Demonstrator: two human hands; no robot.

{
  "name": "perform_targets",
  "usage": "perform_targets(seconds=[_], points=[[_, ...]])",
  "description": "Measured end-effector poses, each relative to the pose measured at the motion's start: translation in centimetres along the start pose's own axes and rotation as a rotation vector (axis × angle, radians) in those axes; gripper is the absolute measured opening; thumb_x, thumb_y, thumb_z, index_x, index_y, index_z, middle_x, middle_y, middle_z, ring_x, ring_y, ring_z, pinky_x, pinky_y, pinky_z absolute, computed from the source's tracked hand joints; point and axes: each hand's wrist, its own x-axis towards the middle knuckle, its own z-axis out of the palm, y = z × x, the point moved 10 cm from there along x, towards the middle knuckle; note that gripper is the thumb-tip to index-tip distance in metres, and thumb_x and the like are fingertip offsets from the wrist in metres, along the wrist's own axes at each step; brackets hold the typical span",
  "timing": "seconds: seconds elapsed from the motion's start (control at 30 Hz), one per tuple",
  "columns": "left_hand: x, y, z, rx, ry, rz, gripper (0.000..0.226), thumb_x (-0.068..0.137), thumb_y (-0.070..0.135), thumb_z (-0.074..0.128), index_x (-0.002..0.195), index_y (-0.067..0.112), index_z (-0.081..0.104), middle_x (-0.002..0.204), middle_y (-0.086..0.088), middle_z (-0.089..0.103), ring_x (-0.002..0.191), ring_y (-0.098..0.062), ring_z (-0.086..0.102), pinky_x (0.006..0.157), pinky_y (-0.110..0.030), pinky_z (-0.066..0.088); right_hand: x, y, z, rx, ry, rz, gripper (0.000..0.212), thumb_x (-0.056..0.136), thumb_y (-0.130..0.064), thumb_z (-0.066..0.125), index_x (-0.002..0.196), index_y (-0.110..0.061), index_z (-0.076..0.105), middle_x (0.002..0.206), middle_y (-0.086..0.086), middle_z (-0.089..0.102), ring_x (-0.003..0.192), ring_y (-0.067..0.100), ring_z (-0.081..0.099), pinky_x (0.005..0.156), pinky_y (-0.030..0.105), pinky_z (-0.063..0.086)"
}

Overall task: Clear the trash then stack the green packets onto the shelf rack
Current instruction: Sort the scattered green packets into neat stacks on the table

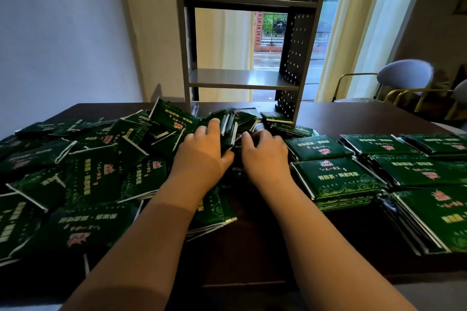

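Dark wood of the table (252,247) showed nearest, between two bare forearms that reached forward across it. On the left lay one loose heap of green packets (96,174), tilted and overlapping, too many to count. On the right stood six neat stacks (336,179) of the same packets, lying flat and just beside one another. Further in, the left hand (202,154) and the right hand (265,154) sat close together. The left hand's fingers were curled over one bundle of upright packets (228,129), and the right hand's were curled against its other side, so both hands clamped it. Just behind the bundle, a few more packets lay at the foot of the grey shelf rack (187,40), which stood on the table's far part. Two of its shelves showed: the lower shelf (242,78) and the upper shelf (249,2), which bore something flat and dark that could not be made out. Beyond hung cream curtains (222,40), and two chairs (404,73) stood at the far right.
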Motion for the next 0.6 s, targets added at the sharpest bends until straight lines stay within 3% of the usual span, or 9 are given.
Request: perform_targets(seconds=[0.07,0.13,0.2,0.27,0.33,0.43,0.53,0.6], points=[[-0.3,-0.3,-0.8,-0.091,0.070,0.005,0.064,0.095,0.042,0.055,0.149,0.018,0.029,0.129,-0.010,0.056,0.111,-0.029,0.055,0.090,-0.046,0.051,-0.3,0.0,-0.4,0.166,0.014,-0.002,0.034,0.101,-0.040,0.045,0.116,-0.010,0.056,0.125,0.012,0.043,0.103,0.026,0.051,0.089,0.037,0.043],[-0.7,-0.2,-1.6,-0.147,0.144,0.028,0.058,0.096,0.040,0.053,0.146,0.018,0.034,0.119,-0.008,0.060,0.103,-0.029,0.058,0.084,-0.046,0.052,-0.4,0.2,-0.5,0.275,0.013,0.014,0.025,0.101,-0.034,0.049,0.108,-0.011,0.057,0.122,0.008,0.038,0.083,0.014,0.050,0.069,0.028,0.041],[-0.9,0.1,-2.1,-0.177,0.196,0.056,0.053,0.096,0.042,0.053,0.142,0.019,0.039,0.113,-0.006,0.061,0.099,-0.028,0.058,0.080,-0.046,0.053,-0.4,0.5,-0.4,0.334,0.002,0.035,0.025,0.099,-0.035,0.051,0.105,-0.012,0.059,0.121,0.009,0.042,0.078,0.010,0.050,0.058,0.022,0.036],[-1.0,0.3,-1.9,-0.189,0.198,0.064,0.055,0.094,0.048,0.053,0.140,0.020,0.042,0.118,-0.004,0.061,0.105,-0.027,0.056,0.085,-0.046,0.052,-0.3,0.4,-0.2,0.396,-0.004,0.033,0.033,0.098,-0.046,0.049,0.100,-0.015,0.061,0.117,0.012,0.054,0.080,0.017,0.058,0.058,0.023,0.037],[-0.9,0.4,-1.5,-0.171,0.181,0.061,0.062,0.090,0.055,0.051,0.140,0.019,0.045,0.127,-0.004,0.058,0.112,-0.028,0.052,0.092,-0.047,0.049,-0.4,0.1,-0.1,0.421,-0.014,0.016,0.044,0.098,-0.056,0.043,0.086,-0.017,0.060,0.096,0.010,0.063,0.076,0.018,0.060,0.060,0.025,0.037],[-0.8,0.5,-1.0,-0.095,0.145,0.039,0.069,0.085,0.055,0.051,0.142,0.018,0.044,0.134,-0.005,0.050,0.119,-0.028,0.045,0.100,-0.046,0.043,-1.0,-0.5,-0.4,0.447,-0.042,0.004,0.055,0.097,-0.061,0.043,0.063,-0.019,0.044,0.061,-0.004,0.048,0.054,0.010,0.045,0.053,0.024,0.032],[-0.8,1.0,-0.3,-0.018,0.075,0.063,0.073,0.082,0.048,0.061,0.145,0.021,0.036,0.138,-0.004,0.040,0.127,-0.026,0.035,0.106,-0.041,0.033,-1.1,-0.5,0.3,0.428,-0.093,0.014,0.058,0.088,-0.069,0.053,0.075,-0.013,0.052,0.077,0.002,0.059,0.063,0.012,0.051,0.054,0.023,0.036],[-0.9,1.4,0.2,-0.026,0.029,0.104,0.079,0.078,0.049,0.065,0.146,0.023,0.033,0.138,-0.003,0.035,0.129,-0.023,0.031,0.109,-0.039,0.028,-1.0,-0.1,0.5,0.447,-0.090,0.042,0.051,0.083,-0.061,0.066,0.082,-0.012,0.053,0.084,0.002,0.060,0.067,0.013,0.054,0.053,0.020,0.038]])
